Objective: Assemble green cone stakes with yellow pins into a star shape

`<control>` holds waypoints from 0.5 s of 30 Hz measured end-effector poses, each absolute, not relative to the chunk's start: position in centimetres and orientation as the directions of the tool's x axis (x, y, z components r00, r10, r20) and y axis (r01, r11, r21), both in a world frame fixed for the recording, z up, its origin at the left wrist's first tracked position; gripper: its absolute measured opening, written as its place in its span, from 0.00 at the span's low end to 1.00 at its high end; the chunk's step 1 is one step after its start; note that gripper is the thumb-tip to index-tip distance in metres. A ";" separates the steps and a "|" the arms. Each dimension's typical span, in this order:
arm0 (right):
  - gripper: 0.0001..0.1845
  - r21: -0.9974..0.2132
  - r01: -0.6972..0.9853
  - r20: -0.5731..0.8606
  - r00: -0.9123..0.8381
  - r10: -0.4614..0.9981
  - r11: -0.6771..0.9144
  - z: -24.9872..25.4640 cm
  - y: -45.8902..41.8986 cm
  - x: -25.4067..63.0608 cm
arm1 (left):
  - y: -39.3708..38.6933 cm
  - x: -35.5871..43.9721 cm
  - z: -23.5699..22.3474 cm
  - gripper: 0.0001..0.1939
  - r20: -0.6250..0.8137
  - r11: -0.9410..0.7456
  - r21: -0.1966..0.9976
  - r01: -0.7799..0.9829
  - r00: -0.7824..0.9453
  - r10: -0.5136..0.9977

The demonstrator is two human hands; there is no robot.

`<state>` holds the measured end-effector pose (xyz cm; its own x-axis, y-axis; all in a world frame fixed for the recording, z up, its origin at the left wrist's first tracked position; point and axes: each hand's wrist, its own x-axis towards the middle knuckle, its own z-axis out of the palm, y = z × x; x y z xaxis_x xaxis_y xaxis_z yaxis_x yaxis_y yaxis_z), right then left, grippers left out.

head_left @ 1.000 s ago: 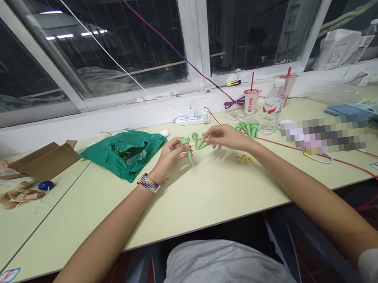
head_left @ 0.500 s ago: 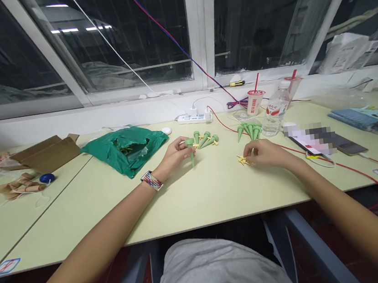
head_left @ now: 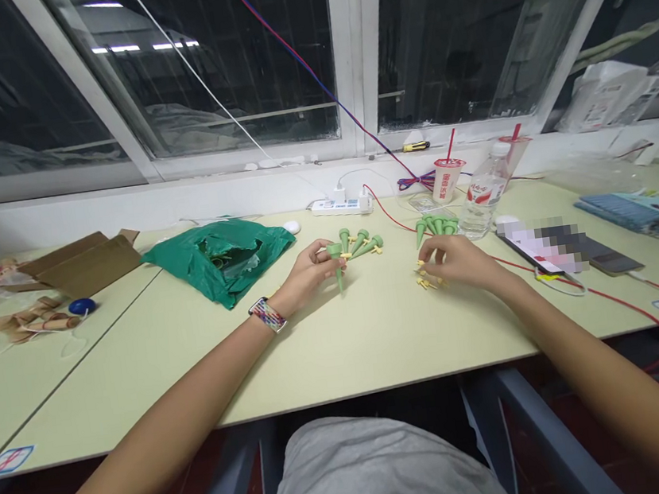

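My left hand (head_left: pixel 310 275) is closed on a green plastic watering spike (head_left: pixel 339 280), held with its point downward just over the table. Behind it lie several green spikes (head_left: pixel 365 244) with small yellow valves on them. My right hand (head_left: pixel 459 261) pinches a small yellow valve (head_left: pixel 421 265), partly hidden by the fingers. Below those fingertips is a little pile of loose yellow valves (head_left: pixel 426 284). Another bunch of green spikes (head_left: pixel 436 224), with no yellow showing, lies beyond my right hand.
A torn green bag (head_left: pixel 220 264) and an opened cardboard box (head_left: pixel 83 265) are on the left. A power strip (head_left: pixel 341 206) stands by the wall. To the right are a water bottle (head_left: pixel 483 196), a paper cup (head_left: pixel 449 180), phones (head_left: pixel 606 253) and a red cable (head_left: pixel 612 294).
My right hand has risen slightly from the pile with a yellow valve between its fingertips. My left hand keeps its hold on the green spike, almost unmoved.
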<state>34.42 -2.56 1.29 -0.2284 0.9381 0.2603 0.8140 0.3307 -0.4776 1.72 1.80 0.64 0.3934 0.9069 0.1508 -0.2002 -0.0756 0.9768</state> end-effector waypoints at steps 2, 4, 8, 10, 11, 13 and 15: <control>0.06 -0.524 0.770 0.304 -0.229 0.925 0.363 2.0 -2.3 32.9 | 1.6 1.9 0.7 0.22 0.158 -0.084 0.976 -0.201 0.392 0.906; 0.06 -0.551 0.726 0.353 -0.245 0.903 0.412 2.7 -1.8 30.7 | 1.5 2.2 0.8 0.21 0.171 -0.098 0.975 -0.199 0.390 0.905; 0.07 -0.491 0.656 0.471 -0.354 0.808 0.573 3.5 -0.5 26.1 | 1.2 2.2 0.9 0.19 0.197 -0.143 0.976 -0.163 0.386 0.901; 0.07 -0.416 0.640 0.506 -0.427 0.749 0.646 3.6 0.1 24.4 | 1.2 2.0 1.0 0.18 0.209 -0.161 0.975 -0.154 0.379 0.902; 0.08 -0.388 0.634 0.517 -0.451 0.728 0.669 3.5 0.3 23.7 | 1.2 1.9 0.9 0.18 0.214 -0.167 0.974 -0.154 0.374 0.902; 0.08 -0.369 0.623 0.533 -0.466 0.706 0.690 3.3 0.6 23.0 | 1.4 1.8 0.8 0.18 0.227 -0.181 0.971 -0.157 0.362 0.904; 0.07 -0.391 0.605 0.542 -0.457 0.705 0.693 2.9 0.6 23.0 | 1.6 1.7 0.6 0.18 0.233 -0.187 0.969 -0.160 0.346 0.909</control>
